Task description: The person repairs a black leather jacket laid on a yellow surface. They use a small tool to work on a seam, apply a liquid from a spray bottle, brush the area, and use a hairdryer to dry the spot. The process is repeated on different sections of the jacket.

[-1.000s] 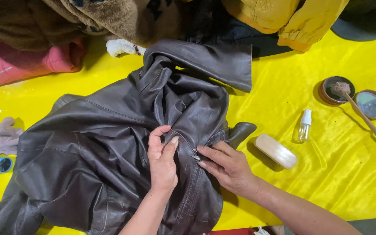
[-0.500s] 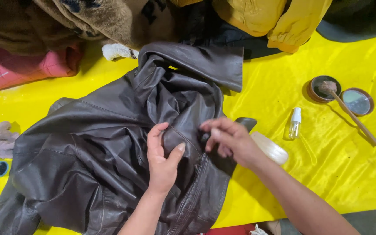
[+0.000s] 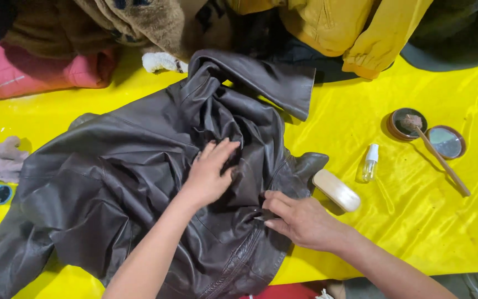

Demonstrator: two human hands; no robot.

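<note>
While left hand (image 3: 208, 174) presses spread on leather jacket (image 3: 139, 182), right hand (image 3: 300, 218) pinches its front edge.

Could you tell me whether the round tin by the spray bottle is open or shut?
Open: the tin holds a brush, and its lid lies beside it.

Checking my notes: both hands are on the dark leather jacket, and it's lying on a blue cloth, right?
Not quite. The head view shows both the left hand and the right hand on the dark leather jacket, but the cloth under it is yellow, not blue.
</note>
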